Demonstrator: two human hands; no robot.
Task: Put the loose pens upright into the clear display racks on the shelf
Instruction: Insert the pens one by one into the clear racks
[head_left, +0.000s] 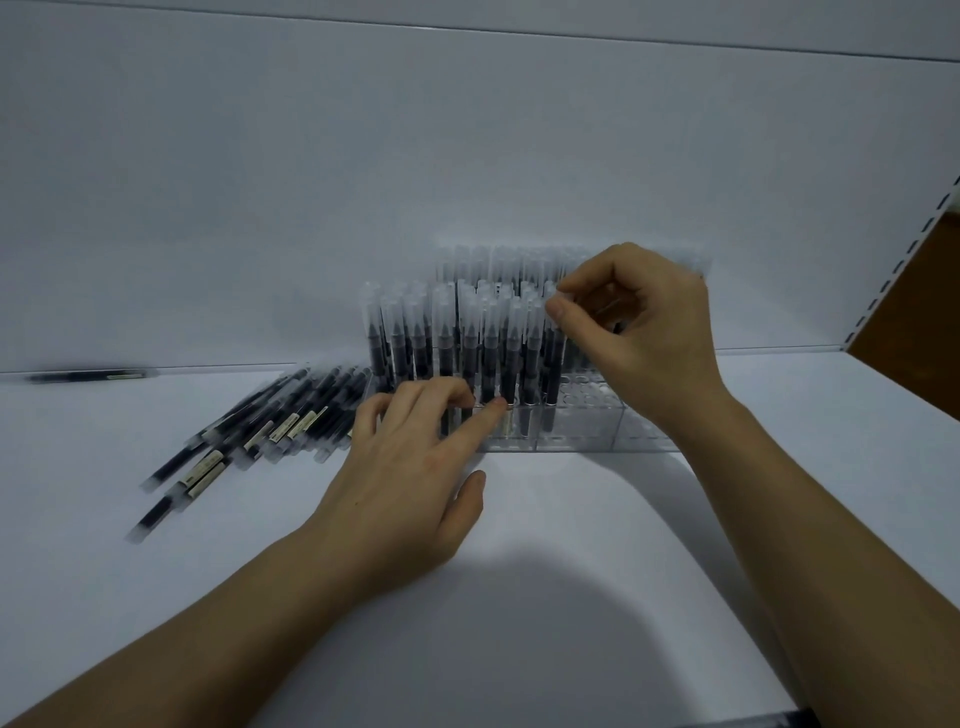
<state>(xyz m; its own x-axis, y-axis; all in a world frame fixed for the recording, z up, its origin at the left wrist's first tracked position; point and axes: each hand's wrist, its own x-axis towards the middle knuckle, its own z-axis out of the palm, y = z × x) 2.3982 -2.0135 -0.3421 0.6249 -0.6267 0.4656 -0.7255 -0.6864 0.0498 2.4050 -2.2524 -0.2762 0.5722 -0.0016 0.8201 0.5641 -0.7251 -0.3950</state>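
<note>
Head view: right hand (639, 332) pinches pen (554, 364) by its cap, thumb and forefinger clamped. Pen is upright, lower end looks in rack (587, 423). Left hand (410, 467), fingers straight, braces rack front. Loose pens (260, 431) lie flat to the left, nearer left hand.

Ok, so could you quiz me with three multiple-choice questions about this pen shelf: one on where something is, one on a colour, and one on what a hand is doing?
1. Relative to the clear rack, where do the loose pens lie?
A) to its right
B) to its left
C) on top of it

2. What colour are their barrels?
A) red
B) yellow
C) dark, nearly black

3. What is the right hand doing?
A) pinching the top of a pen standing in the rack
B) lying flat on the shelf
C) holding scissors

Answers: B, the pile spreads out at the rack's left; C, every barrel looks dark under a clear cap; A, thumb and forefinger close on the cap.
</note>
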